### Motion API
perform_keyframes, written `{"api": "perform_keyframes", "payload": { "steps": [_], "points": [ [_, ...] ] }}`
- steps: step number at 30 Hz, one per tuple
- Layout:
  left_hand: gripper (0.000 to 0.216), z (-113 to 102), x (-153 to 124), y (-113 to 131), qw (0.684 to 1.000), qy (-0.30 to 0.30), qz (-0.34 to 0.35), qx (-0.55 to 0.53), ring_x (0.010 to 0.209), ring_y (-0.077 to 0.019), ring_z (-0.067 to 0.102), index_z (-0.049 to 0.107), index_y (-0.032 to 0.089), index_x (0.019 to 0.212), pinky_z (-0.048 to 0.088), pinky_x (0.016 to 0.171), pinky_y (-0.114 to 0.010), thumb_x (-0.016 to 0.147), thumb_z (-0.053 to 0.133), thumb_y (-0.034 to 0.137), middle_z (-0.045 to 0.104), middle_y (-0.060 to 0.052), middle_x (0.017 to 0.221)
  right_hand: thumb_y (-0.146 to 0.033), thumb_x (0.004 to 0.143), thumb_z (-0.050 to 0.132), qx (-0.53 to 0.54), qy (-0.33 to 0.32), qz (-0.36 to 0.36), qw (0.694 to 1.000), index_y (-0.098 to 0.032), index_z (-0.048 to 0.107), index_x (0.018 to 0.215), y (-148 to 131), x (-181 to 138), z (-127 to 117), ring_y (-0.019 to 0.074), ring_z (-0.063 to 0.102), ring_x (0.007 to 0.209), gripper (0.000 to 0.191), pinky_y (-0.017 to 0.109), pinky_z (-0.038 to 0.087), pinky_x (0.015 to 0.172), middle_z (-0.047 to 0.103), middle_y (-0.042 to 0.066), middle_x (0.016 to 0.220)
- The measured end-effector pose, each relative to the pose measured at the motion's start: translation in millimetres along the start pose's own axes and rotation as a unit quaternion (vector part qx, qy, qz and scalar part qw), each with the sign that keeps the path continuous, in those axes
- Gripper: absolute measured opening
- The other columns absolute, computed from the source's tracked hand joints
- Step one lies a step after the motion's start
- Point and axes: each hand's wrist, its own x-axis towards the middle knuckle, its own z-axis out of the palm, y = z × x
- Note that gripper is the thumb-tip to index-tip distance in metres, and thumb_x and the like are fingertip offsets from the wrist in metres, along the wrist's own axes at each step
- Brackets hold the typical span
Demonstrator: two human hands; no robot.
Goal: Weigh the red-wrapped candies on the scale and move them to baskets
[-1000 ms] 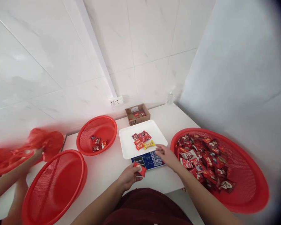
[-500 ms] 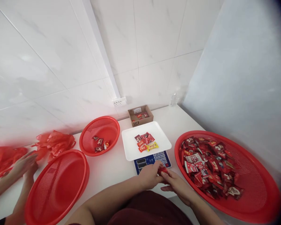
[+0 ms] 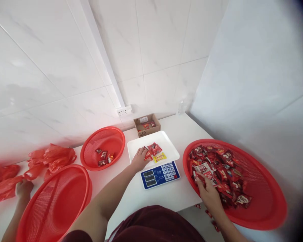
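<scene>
At the far left, red plastic bags are touched by a co-worker's hand, whose grip cannot be told. Beside it a deep red basket is stood, then a smaller basket with a few wrapped sweets in it. Into the middle: the left hand is laid over the near left part of the white tray, fingers loosely spread at the red packets; whether any is pinched cannot be told. Right of the fingertips, 1 yellow packet is seen. Packets are best set flat, clear of the tray's rim, and the fingers should be lifted fully off before the scale underneath is read, since a resting hand would probably be weighed too. Over to the right, the heap in the large basket is met by the right hand, fingers drawn narrow at a red-and-white packet; a firm hold cannot be confirmed. There, 1 packet at a time is best drawn from the top and carried high over the rim: stray packets are spotted below the counter's edge.
</scene>
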Motion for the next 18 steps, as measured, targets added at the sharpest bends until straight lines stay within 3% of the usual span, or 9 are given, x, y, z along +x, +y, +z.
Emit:
{"api": "perform_keyframes", "payload": {
  "steps": [4, 9, 13, 18],
  "points": [
    [0.064, 3.9, -6.0, 2.5, 0.999, 0.023, 0.027, 0.023, 0.141, -0.029, 0.012, 0.035, 0.018, 0.139, 0.018, 0.113, -0.046, 0.084, 0.049, 0.048, 0.022, -0.012, 0.152, -0.054, 0.076, 0.04, -0.043, -0.001, -0.027, 0.999, -0.018, 0.058, 0.108, 1.7, -0.6, 6.4, 0.0268, 0.057, 0.108, 0.052, 0.044, 0.043, 0.096, 0.063, 0.015, 0.116],
    [0.079, 10.9, 5.2, 24.7, 0.995, 0.03, 0.075, 0.06, 0.141, -0.0332, -0.001, 0.014, 0.03, 0.146, 0.015, 0.109, -0.059, 0.08, 0.043, 0.063, 0.004, -0.007, 0.156, -0.053, 0.077, 0.037, -0.062, -0.015, -0.035, 0.997, -0.016, 0.059, 0.108, -1.7, 1.4, 8.2, 0.0265, 0.057, 0.108, 0.053, 0.043, 0.042, 0.096, 0.063, 0.015, 0.114],
    [0.072, 12.5, 21.7, 36.7, 0.994, -0.002, 0.077, 0.077, 0.141, -0.0342, 0.001, 0.019, 0.033, 0.145, 0.013, 0.109, -0.059, 0.082, 0.041, 0.06, 0.005, -0.006, 0.156, -0.052, 0.077, 0.039, -0.055, -0.02, -0.033, 0.998, -0.016, 0.059, 0.108, 0.6, 1.3, 8.1, 0.0261, 0.057, 0.108, 0.052, 0.043, 0.042, 0.095, 0.063, 0.015, 0.115],
    [0.069, 5.6, 20.6, 28.7, 0.996, 0.008, 0.07, 0.046, 0.142, -0.0301, 0.001, 0.022, 0.03, 0.144, 0.011, 0.11, -0.057, 0.084, 0.039, 0.059, 0.007, -0.006, 0.156, -0.052, 0.076, 0.04, -0.055, -0.009, -0.028, 0.998, -0.017, 0.06, 0.108, 5.5, 0.1, 7.8, 0.0264, 0.057, 0.11, 0.052, 0.044, 0.042, 0.097, 0.063, 0.015, 0.116]
  ]
}}
